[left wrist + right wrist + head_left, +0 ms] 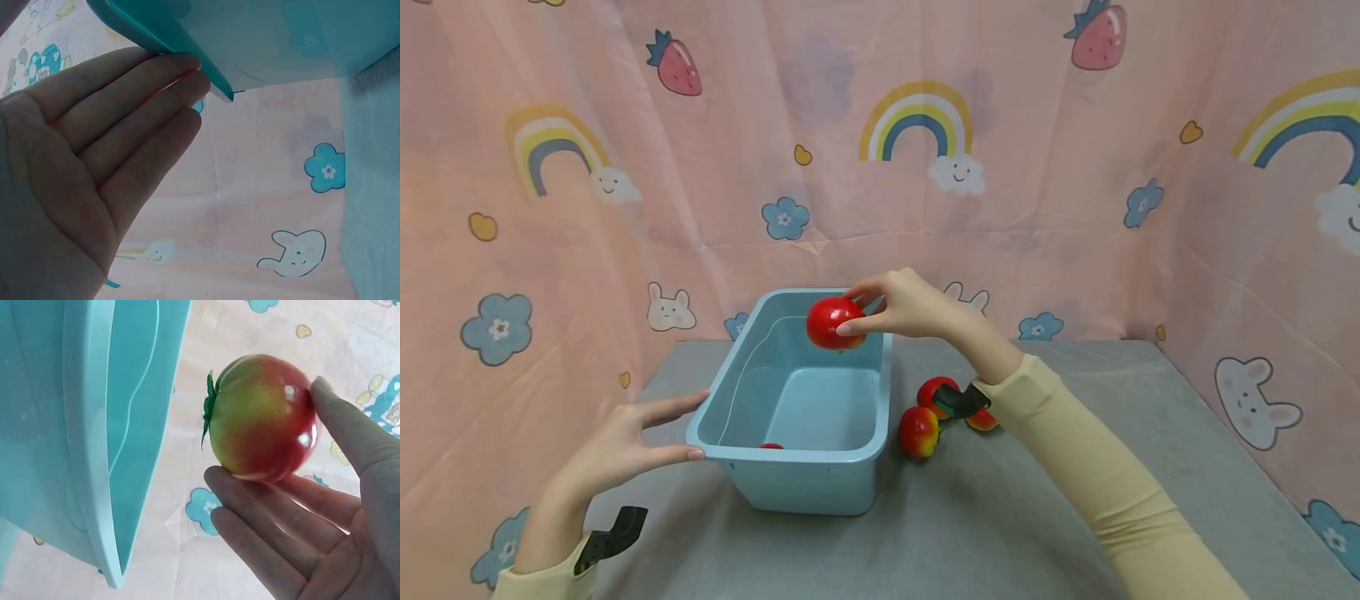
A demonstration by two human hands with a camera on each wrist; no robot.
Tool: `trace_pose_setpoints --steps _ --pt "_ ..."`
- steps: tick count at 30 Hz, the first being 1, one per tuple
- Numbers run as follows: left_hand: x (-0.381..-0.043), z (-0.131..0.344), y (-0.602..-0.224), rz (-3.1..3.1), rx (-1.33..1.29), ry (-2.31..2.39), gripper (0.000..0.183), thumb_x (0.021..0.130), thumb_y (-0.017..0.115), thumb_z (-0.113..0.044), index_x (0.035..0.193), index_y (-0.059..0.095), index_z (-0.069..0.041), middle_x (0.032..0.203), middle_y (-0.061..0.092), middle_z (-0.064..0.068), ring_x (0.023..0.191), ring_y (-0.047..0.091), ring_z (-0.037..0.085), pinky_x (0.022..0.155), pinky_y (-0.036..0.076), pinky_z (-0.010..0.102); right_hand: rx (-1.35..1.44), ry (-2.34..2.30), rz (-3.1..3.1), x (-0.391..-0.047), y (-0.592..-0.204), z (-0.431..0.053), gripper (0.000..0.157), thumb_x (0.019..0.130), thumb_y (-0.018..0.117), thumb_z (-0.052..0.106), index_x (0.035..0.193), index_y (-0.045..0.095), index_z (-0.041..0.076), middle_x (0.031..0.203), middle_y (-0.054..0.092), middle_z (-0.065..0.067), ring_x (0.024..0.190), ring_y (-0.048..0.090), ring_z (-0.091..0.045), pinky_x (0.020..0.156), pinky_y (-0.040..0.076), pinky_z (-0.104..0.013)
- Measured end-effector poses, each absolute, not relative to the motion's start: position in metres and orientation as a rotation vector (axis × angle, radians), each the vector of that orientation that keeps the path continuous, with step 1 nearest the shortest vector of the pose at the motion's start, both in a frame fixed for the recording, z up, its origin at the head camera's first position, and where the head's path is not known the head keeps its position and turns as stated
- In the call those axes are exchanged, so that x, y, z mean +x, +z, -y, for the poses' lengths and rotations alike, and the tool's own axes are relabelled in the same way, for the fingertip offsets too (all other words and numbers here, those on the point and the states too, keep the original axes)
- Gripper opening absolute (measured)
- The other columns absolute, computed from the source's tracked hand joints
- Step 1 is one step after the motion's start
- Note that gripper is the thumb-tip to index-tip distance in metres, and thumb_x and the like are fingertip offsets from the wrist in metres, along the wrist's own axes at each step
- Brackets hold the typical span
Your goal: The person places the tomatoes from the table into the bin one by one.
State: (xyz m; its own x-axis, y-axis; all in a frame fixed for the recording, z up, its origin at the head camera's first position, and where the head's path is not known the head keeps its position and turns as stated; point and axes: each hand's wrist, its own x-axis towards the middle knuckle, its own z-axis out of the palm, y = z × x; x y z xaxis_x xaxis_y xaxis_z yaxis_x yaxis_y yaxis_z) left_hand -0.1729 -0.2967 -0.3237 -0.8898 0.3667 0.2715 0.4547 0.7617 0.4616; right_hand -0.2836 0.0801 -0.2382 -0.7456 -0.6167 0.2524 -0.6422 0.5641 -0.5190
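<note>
A red tomato is held over the far part of a light blue plastic tub. My right hand pinches it between thumb and fingers. In the right wrist view, the tomato shows a yellow-green end with a green leafy calyx pointing towards the tub. My left hand has its fingers straight and touches the tub's left rim. The left wrist view shows these long fingers against the rim's underside. A bit of something red shows inside the tub, mostly hidden by the near wall.
Right of the tub, a red and yellow fruit lies on the grey table. Close behind it are another red fruit and a red piece, partly covered by the right wrist's black mount. A pink patterned curtain surrounds the table.
</note>
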Motion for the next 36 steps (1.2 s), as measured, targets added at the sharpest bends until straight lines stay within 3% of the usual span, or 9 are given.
trace_pose_setpoints --steps 7,36 --pt "-0.174 0.295 -0.322 2.801 -0.649 -0.782 0.064 0.075 0.079 -0.037 0.133 0.057 -0.022 0.128 0.062 -0.003 0.115 0.054 0.002 0.087 0.049 0.028 1.147 0.942 2.735 -0.285 -0.239 -0.083 0.050 0.081 0.074 0.039 0.121 0.065 0.010 0.108 0.071 -0.006 0.090 0.070 -0.016 0.078 0.056 -0.031" --pt "-0.171 0.295 -0.323 2.791 -0.660 -0.838 0.063 0.076 0.079 -0.033 0.134 0.056 -0.022 0.128 0.062 -0.002 0.113 0.049 -0.010 0.086 0.047 0.021 0.978 1.070 2.683 -0.267 -0.266 -0.139 0.048 0.084 0.073 0.033 0.126 0.061 0.014 0.112 0.069 -0.005 0.094 0.068 -0.017 0.081 0.055 -0.034"
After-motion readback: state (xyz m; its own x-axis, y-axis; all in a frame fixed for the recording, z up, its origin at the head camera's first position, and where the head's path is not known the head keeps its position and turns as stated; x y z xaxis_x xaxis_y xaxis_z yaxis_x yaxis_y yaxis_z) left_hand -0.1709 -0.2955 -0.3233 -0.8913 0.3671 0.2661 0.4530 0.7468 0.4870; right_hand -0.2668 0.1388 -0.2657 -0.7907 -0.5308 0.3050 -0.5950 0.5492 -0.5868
